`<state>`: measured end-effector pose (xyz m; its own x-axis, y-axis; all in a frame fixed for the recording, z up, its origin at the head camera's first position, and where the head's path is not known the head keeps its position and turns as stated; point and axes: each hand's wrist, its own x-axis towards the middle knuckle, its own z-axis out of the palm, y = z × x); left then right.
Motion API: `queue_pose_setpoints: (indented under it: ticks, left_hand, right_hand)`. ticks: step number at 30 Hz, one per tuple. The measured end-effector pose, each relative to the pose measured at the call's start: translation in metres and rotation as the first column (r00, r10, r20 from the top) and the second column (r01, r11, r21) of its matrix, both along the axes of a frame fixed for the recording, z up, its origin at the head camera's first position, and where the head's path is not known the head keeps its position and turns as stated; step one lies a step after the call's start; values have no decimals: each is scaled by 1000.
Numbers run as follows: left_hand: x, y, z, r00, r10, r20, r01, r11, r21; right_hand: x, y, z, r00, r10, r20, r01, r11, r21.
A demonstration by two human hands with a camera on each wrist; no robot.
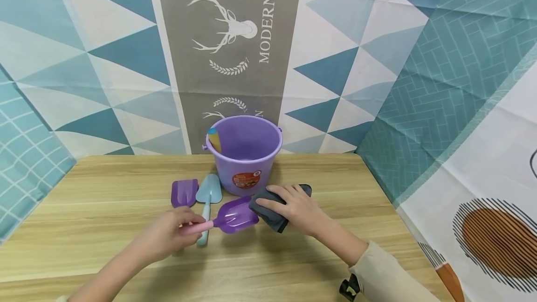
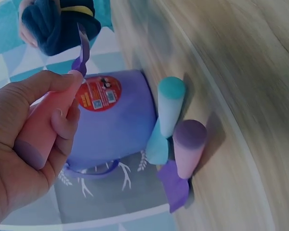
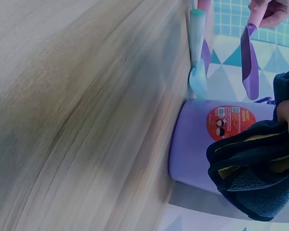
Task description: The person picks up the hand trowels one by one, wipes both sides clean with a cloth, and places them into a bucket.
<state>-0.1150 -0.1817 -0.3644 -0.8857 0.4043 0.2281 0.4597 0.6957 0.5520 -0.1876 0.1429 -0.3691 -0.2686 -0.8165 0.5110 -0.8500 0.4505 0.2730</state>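
Beige sleeve (image 1: 390, 274) covers part of the right forearm, which reaches in over a wood-grain tabletop (image 1: 344, 246) streaked with darker lines. The right hand (image 1: 295, 209) grips a folded dark blue-grey cloth (image 1: 270, 211), fingers curled over its top. The left hand (image 1: 176, 232) closes round the pink handle of a purple toy shovel (image 1: 237, 216), held above the table with its blade just beside the cloth; whether they touch I cannot tell.

Beneath the shovel's handle lies a light-blue toy trowel (image 1: 209, 190), beside a second purple shovel (image 1: 184, 192). Behind stands an upright lilac bucket (image 1: 245, 171) with a red label, a yellow, blue-ended handle (image 1: 214, 140) leaning inside its rim.

Printed fabric backdrop (image 1: 327, 59) rises at the table's far edge: blue and white triangles flank a grey-brown deer-head panel reading "MODERN". Teal tile patterns fill both sides, and brown ovals mark the white fabric at right.
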Motion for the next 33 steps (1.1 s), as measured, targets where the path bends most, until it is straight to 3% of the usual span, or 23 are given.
queue_pose_setpoints:
  ticks: [3,13,22,26,30,33]
  left_hand:
    - [0,4,0,1000,-10,17,10,1000,15]
    - [-3,18,1,1000,-5,-31,4,999,-37]
    - [-4,32,5,999,37,3,-37,999,-26]
    - [-1,38,7,997,44,-65,-47,998,-41]
    - [2,43,8,983,35,-183,-48,997,-66]
    - [4,45,9,974,37,-221,-52,997,-62]
  right_hand:
    - [1,-3,0,1000,4,3,-4,1000,-3]
    - [7,-17,0,1000,-8,-29,8,1000,7]
    - [13,-29,-2,998,-46,-49,48,998,43]
    - [14,-32,-6,993,-61,-100,67,996,56]
    - [13,-34,-8,985,-83,-150,91,995,49]
    - [13,-36,-8,978,-93,-189,102,994,41]
